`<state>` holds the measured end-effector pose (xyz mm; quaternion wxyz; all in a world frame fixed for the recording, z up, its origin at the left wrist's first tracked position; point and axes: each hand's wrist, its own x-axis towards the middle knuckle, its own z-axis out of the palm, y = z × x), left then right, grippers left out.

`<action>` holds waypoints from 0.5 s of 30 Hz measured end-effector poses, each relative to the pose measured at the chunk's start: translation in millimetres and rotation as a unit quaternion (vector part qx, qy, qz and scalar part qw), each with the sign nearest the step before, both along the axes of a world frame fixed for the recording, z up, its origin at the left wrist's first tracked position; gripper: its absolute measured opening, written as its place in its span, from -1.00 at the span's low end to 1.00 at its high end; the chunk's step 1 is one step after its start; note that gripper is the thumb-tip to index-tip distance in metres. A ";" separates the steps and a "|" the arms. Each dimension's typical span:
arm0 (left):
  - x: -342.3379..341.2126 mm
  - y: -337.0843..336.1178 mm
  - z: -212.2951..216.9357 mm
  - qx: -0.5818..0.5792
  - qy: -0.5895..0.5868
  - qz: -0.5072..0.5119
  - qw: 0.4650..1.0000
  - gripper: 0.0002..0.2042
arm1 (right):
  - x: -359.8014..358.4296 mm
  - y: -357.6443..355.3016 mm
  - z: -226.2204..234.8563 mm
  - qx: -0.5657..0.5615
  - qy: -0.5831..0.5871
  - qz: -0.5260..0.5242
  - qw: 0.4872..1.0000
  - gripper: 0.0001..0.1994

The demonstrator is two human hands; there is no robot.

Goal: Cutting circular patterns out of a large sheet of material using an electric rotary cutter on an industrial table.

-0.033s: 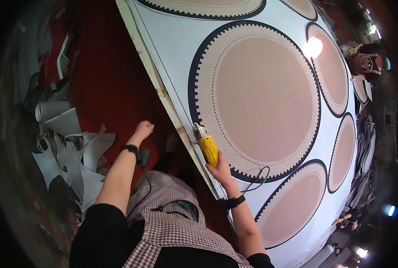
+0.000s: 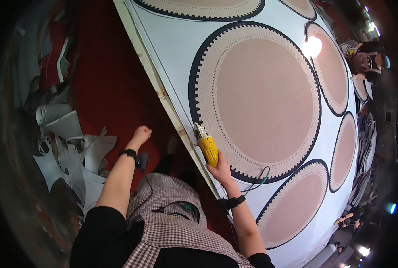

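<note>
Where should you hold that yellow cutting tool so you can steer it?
Probably around the yellow tool's thick barrel, coming from its rear end, as the right hand does. The barrel is round and long, so fingers wrap it, while the grey head at the far tip works near the edge of the pale patterned sheet.

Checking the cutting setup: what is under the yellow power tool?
The pale sheet printed with round patterns lies under the yellow power tool; whatever is beneath the sheet is covered.

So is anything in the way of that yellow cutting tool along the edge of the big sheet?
Nothing visible. The right hand holds the yellow cutter on the pale sheet, and the strip ahead looks bare. The left hand is off to the side.
</note>
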<state>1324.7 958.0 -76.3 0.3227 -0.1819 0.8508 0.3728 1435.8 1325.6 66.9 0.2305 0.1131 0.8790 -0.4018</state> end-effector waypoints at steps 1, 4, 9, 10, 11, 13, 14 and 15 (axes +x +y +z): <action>9.4 -10.0 1.4 -0.006 -0.023 0.013 1.000 -0.81 | -5.0 -4.2 -1.6 0.003 -0.004 -0.004 1.000 -0.27; 30.6 -37.3 14.9 -0.001 -0.093 0.053 0.994 -0.83 | -26.7 -17.5 -4.3 -0.022 -0.024 -0.037 0.999 -0.27; 36.1 -77.0 40.1 0.007 -0.104 0.135 0.985 -0.87 | -58.4 -35.5 -25.8 -0.072 -0.014 -0.070 0.995 -0.25; 33.4 -81.4 47.8 0.019 -0.091 0.156 0.983 -0.87 | -61.9 -37.6 -29.7 -0.065 0.005 -0.077 0.995 -0.25; 26.0 -80.9 56.8 0.014 -0.082 0.153 0.985 -0.87 | -73.3 -39.9 -33.1 -0.059 0.030 -0.086 0.994 -0.25; 30.7 -85.8 76.9 0.053 -0.051 0.173 0.982 -0.86 | -94.4 -51.2 -20.5 -0.081 0.006 -0.107 0.991 -0.26; 27.9 -86.4 86.0 0.077 -0.050 0.185 0.978 -0.85 | -101.0 -53.9 -23.4 -0.069 0.029 -0.109 0.991 -0.27; 23.9 -84.2 94.8 0.103 -0.051 0.197 0.974 -0.85 | -108.6 -56.8 -25.4 -0.056 0.051 -0.111 0.991 -0.28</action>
